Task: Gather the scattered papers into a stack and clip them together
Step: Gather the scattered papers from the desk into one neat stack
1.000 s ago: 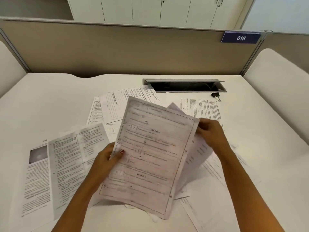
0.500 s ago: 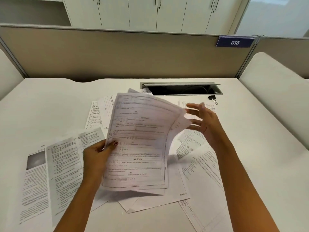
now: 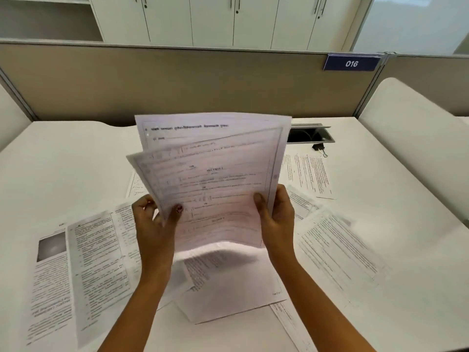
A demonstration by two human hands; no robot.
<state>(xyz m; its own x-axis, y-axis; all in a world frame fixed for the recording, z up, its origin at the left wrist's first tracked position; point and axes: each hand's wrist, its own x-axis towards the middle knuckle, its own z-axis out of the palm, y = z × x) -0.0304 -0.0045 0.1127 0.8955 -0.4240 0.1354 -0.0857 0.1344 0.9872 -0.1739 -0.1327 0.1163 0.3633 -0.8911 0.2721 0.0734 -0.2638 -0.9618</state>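
Head view: both hands hold papers above desk.

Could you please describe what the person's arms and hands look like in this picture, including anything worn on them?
Both forearms are bare right to the bottom edge of the frame: no sleeves, watch, bracelets or gloves show. The left hand has dark red polish on its thumbnail. The right hand shows no polish on its visible thumbnail. No rings can be seen on either hand.

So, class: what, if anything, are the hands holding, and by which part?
Both hands hold a few sheets of paper upright above the desk: the left hand grips the lower left edge, the right hand the lower right edge.
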